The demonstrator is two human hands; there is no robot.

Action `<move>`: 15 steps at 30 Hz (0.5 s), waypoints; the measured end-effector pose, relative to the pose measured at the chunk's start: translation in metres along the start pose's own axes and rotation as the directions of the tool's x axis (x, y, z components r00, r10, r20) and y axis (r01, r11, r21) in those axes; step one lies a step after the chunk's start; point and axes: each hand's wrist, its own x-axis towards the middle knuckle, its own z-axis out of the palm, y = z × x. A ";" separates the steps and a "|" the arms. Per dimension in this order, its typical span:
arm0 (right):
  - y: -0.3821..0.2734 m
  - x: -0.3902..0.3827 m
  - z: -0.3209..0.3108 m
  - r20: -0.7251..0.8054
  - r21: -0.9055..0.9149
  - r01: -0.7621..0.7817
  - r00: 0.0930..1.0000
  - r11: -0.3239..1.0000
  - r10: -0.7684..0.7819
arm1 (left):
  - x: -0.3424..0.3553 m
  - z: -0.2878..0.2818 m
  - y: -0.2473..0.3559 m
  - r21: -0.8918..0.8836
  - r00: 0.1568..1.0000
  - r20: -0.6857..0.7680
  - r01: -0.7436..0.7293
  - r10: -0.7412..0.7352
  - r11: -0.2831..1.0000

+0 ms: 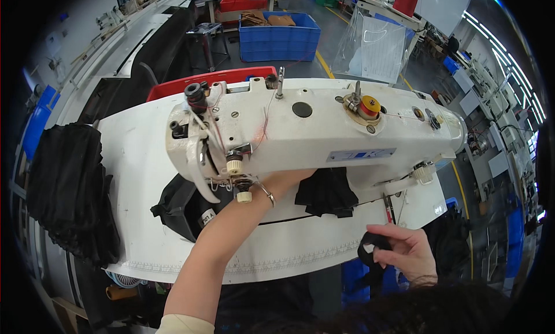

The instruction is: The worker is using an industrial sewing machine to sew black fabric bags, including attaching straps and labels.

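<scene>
A white sewing machine (277,137) stands across the white table. My left forearm (217,247) reaches past its needle end, with a metal bracelet (267,194) at the wrist. The left hand goes under the machine's arm, and its fingers are hidden. Left of the forearm lies a black fabric piece (176,204) with a small white label (207,216). Folded black cloth (326,194) lies under the arm, right of the wrist. At the table's front right edge, my right hand (407,253) pinches a curled black fabric strip (371,250).
A tall stack of black fabric (69,189) rests at the table's left end. Red-handled snips (389,208) lie near the right hand. Behind the machine are a red bin (211,78), a blue crate (280,42) and a stool (205,30).
</scene>
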 end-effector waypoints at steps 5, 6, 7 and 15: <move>0.011 -0.003 0.042 0.215 0.128 -0.087 0.975 0.988 0.058 | -0.082 -0.053 0.048 -0.791 0.904 0.326 0.101 0.276 0.603; 0.015 -0.003 0.050 0.280 0.137 -0.108 0.958 0.985 0.066 | -0.113 -0.066 0.048 -0.853 0.870 0.337 0.120 0.359 0.509; 0.021 -0.003 0.059 0.309 0.173 -0.072 0.951 0.982 0.015 | -0.143 -0.081 0.039 -0.869 0.832 0.365 0.143 0.418 0.474; 0.058 0.008 0.141 0.557 0.134 -0.027 0.829 0.991 -0.052 | -0.290 -0.144 -0.019 -0.796 0.959 0.251 0.283 -0.134 0.535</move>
